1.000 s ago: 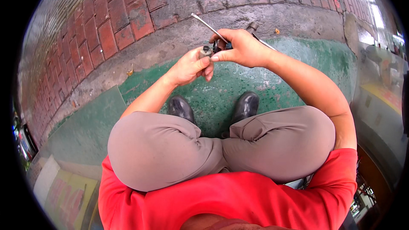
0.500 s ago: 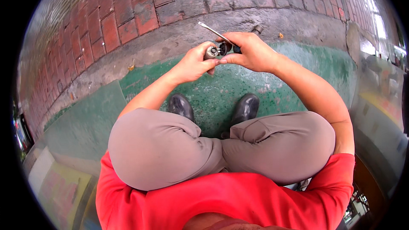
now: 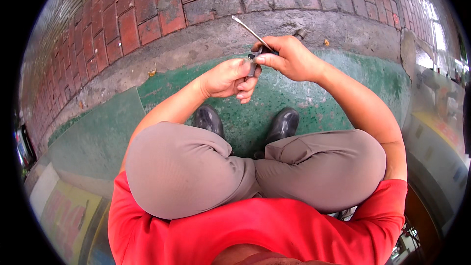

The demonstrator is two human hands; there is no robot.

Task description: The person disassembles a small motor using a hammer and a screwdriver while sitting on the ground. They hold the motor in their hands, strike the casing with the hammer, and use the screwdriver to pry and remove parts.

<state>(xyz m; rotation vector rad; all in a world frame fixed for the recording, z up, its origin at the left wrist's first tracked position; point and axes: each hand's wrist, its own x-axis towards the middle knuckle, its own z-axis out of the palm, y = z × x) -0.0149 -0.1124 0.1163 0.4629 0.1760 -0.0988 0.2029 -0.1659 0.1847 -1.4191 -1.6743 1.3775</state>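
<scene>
My left hand is closed, its thumb and fingers pinching a small grey metal part, mostly hidden by the fingers. Touching it from the right, my right hand is closed around a screwdriver. The flat-tipped shaft points up and left, away from the metal part, and the handle is largely covered by the fingers. Dark pieces show between the two hands, but their exact shape cannot be made out. Both hands are held above the green floor, in front of my knees.
A short dark metal cylinder lies on the grey concrete strip beyond my right hand. Red brick paving runs farther out. My boots stand on the green painted floor. Low walls or panels rise at both sides.
My left hand has turned and dropped slightly, so the metal part's round end with its prongs no longer faces up. The screwdriver has shifted a little, its tip farther away from me.
</scene>
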